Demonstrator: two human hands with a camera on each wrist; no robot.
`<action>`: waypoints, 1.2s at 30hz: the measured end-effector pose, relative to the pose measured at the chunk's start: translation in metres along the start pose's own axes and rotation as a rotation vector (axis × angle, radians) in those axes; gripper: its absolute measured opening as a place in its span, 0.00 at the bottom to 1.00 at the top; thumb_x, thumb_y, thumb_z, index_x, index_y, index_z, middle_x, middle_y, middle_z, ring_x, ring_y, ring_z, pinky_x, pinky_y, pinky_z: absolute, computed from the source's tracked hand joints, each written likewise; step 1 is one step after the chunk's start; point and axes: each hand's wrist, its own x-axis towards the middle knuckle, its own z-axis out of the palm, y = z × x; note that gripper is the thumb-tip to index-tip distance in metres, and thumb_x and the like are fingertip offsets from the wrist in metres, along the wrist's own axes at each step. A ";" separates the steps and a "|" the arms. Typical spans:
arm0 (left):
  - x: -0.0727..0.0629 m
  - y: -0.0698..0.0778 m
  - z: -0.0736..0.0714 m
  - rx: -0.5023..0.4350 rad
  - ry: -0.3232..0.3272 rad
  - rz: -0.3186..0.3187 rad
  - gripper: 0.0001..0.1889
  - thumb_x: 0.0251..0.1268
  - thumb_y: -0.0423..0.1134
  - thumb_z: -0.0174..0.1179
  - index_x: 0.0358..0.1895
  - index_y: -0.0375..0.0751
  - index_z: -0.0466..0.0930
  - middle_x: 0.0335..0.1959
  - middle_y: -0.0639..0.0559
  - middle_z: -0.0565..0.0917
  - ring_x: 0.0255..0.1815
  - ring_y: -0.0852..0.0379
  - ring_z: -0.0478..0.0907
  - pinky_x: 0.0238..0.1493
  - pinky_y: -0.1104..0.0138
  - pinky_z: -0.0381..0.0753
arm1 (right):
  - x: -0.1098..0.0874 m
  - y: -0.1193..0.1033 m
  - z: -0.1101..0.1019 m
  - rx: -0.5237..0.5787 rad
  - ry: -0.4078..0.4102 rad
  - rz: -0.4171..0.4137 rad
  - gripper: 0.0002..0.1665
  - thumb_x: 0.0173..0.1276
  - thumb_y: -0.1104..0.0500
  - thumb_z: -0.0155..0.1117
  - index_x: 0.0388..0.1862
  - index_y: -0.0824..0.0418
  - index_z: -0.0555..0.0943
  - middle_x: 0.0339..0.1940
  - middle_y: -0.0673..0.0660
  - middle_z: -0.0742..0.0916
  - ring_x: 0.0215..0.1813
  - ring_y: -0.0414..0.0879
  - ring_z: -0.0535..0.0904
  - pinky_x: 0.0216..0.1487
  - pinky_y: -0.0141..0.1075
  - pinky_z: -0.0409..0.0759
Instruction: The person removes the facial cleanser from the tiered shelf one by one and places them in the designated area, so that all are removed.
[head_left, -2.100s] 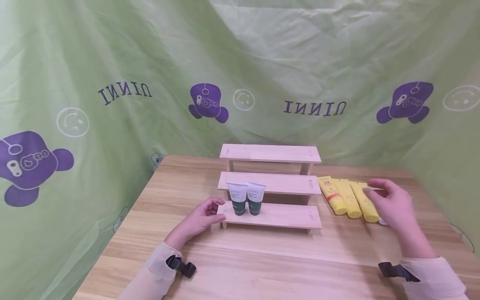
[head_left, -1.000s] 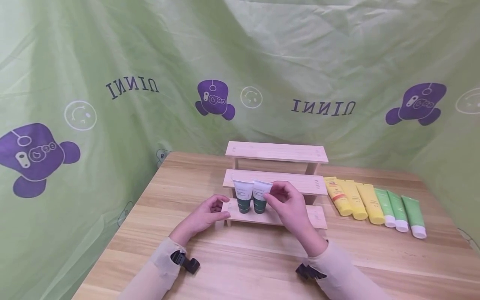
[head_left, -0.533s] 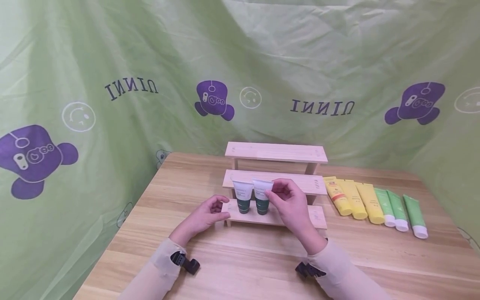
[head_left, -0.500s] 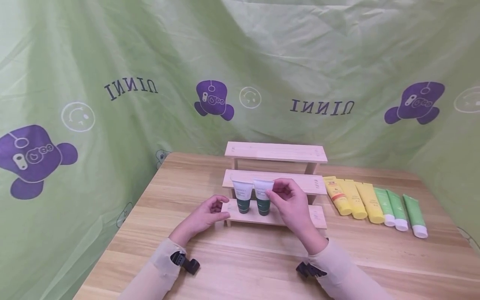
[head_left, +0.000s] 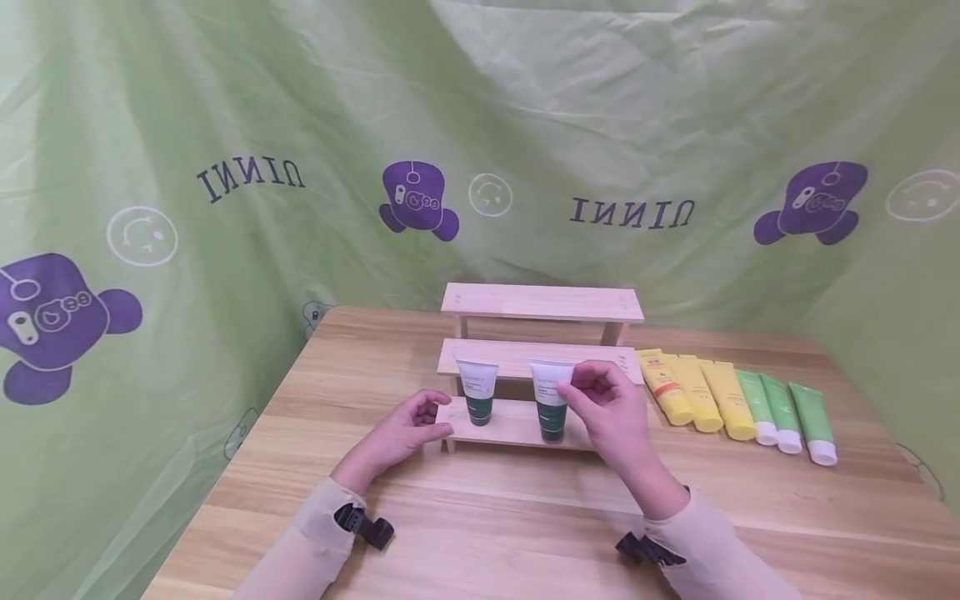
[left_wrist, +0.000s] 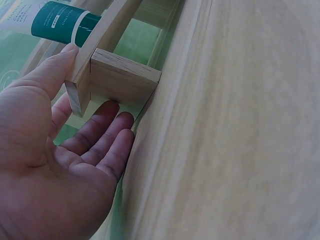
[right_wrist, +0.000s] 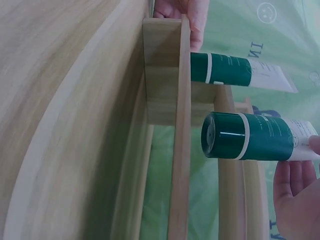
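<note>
A three-tier wooden display stand (head_left: 513, 423) stands on the table. My left hand (head_left: 396, 435) holds the left end of its lowest tier; in the left wrist view the thumb lies at the board's edge and the fingers curl by the support leg (left_wrist: 122, 77). One white and dark-green squeeze tube (head_left: 477, 393) stands cap-down on that tier, near the left end. Between thumb and fingers my right hand (head_left: 617, 417) pinches a matching squeeze tube (right_wrist: 267, 137) by its white upper part. Its cap's underside shows in the right wrist view, off the tier's board.
Right of the stand, several yellow tubes (head_left: 702, 400) lie side by side on the wooden table (head_left: 480, 533). Beyond them lie green tubes with white caps (head_left: 812, 421). A green printed curtain (head_left: 540, 108) hangs behind the table.
My right hand came from the tubes on the right, pinched the right-hand dark-green tube and shifted it rightward, widening the gap from the other one. My left hand has stayed at the stand's end.
</note>
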 end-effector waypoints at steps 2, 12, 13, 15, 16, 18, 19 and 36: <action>-0.001 0.001 0.000 0.006 -0.001 0.002 0.25 0.62 0.35 0.67 0.61 0.37 0.70 0.45 0.42 0.79 0.47 0.48 0.77 0.48 0.65 0.79 | -0.002 -0.002 -0.005 0.010 0.011 -0.003 0.19 0.58 0.71 0.73 0.46 0.72 0.76 0.39 0.60 0.82 0.41 0.45 0.81 0.47 0.30 0.81; 0.000 -0.001 -0.003 0.008 -0.008 0.024 0.24 0.61 0.36 0.68 0.59 0.36 0.70 0.44 0.42 0.80 0.46 0.49 0.78 0.48 0.64 0.79 | -0.010 -0.012 -0.038 -0.066 0.076 0.016 0.18 0.59 0.70 0.73 0.46 0.72 0.77 0.40 0.56 0.83 0.41 0.45 0.82 0.45 0.30 0.82; 0.000 0.000 -0.003 0.005 -0.011 0.026 0.25 0.61 0.36 0.68 0.59 0.36 0.70 0.44 0.42 0.80 0.46 0.49 0.78 0.48 0.64 0.79 | -0.012 -0.013 -0.042 -0.081 0.084 0.019 0.18 0.59 0.70 0.73 0.46 0.71 0.77 0.40 0.56 0.83 0.42 0.45 0.82 0.45 0.29 0.82; 0.000 0.000 -0.003 -0.002 -0.013 0.028 0.25 0.61 0.36 0.68 0.59 0.36 0.70 0.44 0.42 0.80 0.46 0.49 0.78 0.48 0.64 0.80 | -0.014 -0.013 -0.048 -0.113 0.096 0.024 0.19 0.59 0.68 0.73 0.47 0.71 0.77 0.41 0.56 0.83 0.42 0.44 0.81 0.46 0.28 0.81; 0.000 0.000 -0.003 -0.002 -0.015 0.031 0.25 0.61 0.36 0.68 0.59 0.35 0.70 0.44 0.42 0.80 0.45 0.49 0.78 0.48 0.64 0.80 | -0.015 -0.014 -0.051 -0.130 0.101 0.032 0.19 0.59 0.68 0.73 0.47 0.70 0.77 0.41 0.56 0.83 0.43 0.44 0.81 0.46 0.28 0.81; 0.001 -0.001 -0.003 -0.010 -0.014 0.028 0.25 0.61 0.36 0.68 0.59 0.35 0.70 0.44 0.42 0.80 0.45 0.50 0.78 0.47 0.64 0.80 | -0.017 -0.014 -0.057 -0.151 0.110 0.053 0.20 0.60 0.66 0.73 0.49 0.69 0.77 0.42 0.56 0.83 0.44 0.44 0.81 0.46 0.27 0.80; 0.001 -0.001 -0.002 -0.012 -0.013 0.027 0.25 0.61 0.36 0.68 0.59 0.35 0.70 0.44 0.42 0.80 0.45 0.50 0.78 0.47 0.64 0.80 | -0.018 -0.014 -0.060 -0.167 0.116 0.061 0.20 0.61 0.65 0.73 0.49 0.68 0.77 0.43 0.55 0.83 0.45 0.44 0.80 0.46 0.26 0.80; 0.001 0.000 0.000 0.012 -0.008 0.023 0.24 0.63 0.33 0.66 0.60 0.35 0.70 0.44 0.42 0.79 0.45 0.47 0.77 0.46 0.65 0.79 | -0.031 -0.005 -0.113 -0.245 0.226 0.141 0.20 0.59 0.64 0.75 0.49 0.65 0.79 0.39 0.49 0.84 0.43 0.39 0.80 0.42 0.23 0.79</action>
